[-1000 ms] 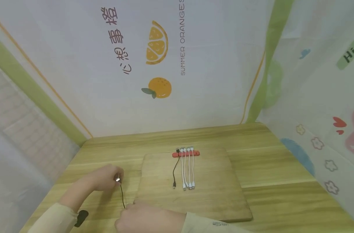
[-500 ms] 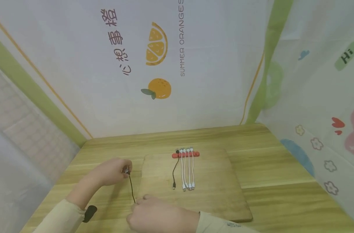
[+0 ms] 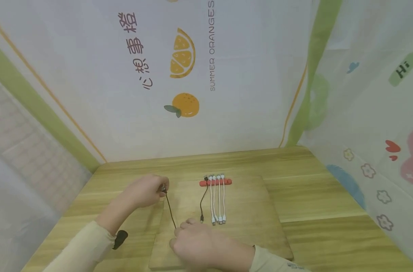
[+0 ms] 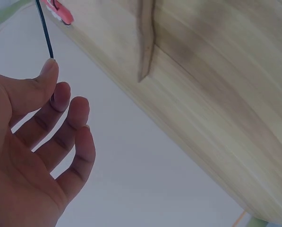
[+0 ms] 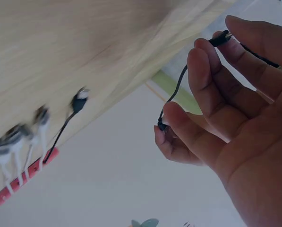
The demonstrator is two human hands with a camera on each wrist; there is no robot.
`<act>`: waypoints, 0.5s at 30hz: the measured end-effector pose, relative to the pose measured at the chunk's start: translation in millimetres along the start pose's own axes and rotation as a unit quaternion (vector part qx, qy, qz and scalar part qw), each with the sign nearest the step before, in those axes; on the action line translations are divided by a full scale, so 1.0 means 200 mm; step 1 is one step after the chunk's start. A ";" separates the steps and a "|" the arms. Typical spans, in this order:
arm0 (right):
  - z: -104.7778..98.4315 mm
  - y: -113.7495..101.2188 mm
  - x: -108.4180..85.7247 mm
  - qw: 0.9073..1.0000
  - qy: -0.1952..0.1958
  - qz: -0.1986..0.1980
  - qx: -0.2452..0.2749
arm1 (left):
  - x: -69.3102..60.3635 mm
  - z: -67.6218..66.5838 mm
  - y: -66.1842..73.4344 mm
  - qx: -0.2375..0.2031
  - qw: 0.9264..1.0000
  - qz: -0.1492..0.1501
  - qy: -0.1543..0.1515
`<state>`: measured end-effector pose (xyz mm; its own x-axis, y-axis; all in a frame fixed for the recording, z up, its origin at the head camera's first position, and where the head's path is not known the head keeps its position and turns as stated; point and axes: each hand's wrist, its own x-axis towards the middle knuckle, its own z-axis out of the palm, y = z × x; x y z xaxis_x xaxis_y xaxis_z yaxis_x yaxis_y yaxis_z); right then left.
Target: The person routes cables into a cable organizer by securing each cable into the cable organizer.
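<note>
A short black USB cable (image 3: pixel 171 211) stretches between my two hands above the wooden board (image 3: pixel 250 238). My left hand (image 3: pixel 146 190) pinches its upper end by the plug, thumb against fingertips, while the other fingers curve loosely in the left wrist view. The lower end is held by my right hand (image 3: pixel 203 241); the right wrist view shows a small black plug (image 5: pixel 221 39) between its thumb and fingers. To the right, a red cable holder (image 3: pixel 215 183) lies along the board's far edge. Another black cable (image 3: pixel 202 202) and several white cables (image 3: pixel 220 204) sit side by side in it.
The board lies on a wood-grain table (image 3: pixel 328 189). A printed white cloth (image 3: pixel 247 94) hangs behind and at both sides. A dark piece (image 3: pixel 120 238) sticks out by the left sleeve.
Both hands have moved right and a little away from me, carrying the black cable from beside the board to over its left part. The cables in the red holder have stayed put.
</note>
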<state>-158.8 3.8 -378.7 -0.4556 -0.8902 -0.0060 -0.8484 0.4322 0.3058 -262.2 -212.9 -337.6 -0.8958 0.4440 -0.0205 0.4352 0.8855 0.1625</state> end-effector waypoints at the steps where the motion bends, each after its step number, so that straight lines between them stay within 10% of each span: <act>1: 0.00 0.01 0.00 1.000 -0.007 0.004 0.003 | 0.01 0.00 0.01 0.003 1.000 -0.002 0.001; 15: 0.02 0.12 -0.11 0.999 0.001 0.038 -0.021 | 0.27 0.00 0.26 0.042 0.998 0.033 0.024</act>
<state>-169.9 34.7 -374.7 -0.5184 -0.8549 0.0199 -0.7992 0.4927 0.3443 -287.5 -143.0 -329.5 -0.8670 0.4970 0.0361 0.4982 0.8635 0.0783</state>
